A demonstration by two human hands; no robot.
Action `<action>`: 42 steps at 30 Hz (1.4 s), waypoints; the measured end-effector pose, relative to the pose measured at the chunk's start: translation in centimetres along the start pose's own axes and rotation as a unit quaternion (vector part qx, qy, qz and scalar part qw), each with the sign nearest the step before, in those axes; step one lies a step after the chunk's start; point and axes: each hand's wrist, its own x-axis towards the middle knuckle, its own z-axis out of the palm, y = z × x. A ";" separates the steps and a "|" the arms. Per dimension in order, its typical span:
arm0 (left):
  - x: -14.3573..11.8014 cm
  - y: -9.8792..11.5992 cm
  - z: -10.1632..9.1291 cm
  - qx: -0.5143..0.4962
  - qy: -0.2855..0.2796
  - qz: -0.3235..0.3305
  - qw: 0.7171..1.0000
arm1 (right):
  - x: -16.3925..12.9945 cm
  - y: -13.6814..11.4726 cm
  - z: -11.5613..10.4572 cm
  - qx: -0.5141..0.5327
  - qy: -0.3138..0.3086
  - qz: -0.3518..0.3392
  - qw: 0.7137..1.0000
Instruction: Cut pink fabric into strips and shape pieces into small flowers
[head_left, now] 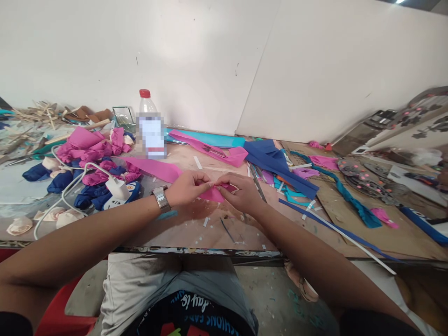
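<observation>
Hands met mid tabletop (pixel 210 228): left hand (pixel 187 186) & right hand (pixel 241 190), fingers of both pinched on pink strip (pixel 159 169), its near end partly rolled btwn fingertips, rest trailing off left of left fingers. Judging by that, one rosette was barely begun, most of strip unrolled. Finished pink/blue rosettes (pixel 94 179) lay further left w/ white cable (pixel 70 186); bottle (pixel 151 126) beyond left fingers; blue sheet (pixel 276 163) beyond right fingers.
</observation>
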 end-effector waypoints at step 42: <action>-0.2 0.5 0.2 -0.055 0.008 0.010 0.998 | -0.1 -0.2 -0.1 0.016 0.019 -0.018 1.000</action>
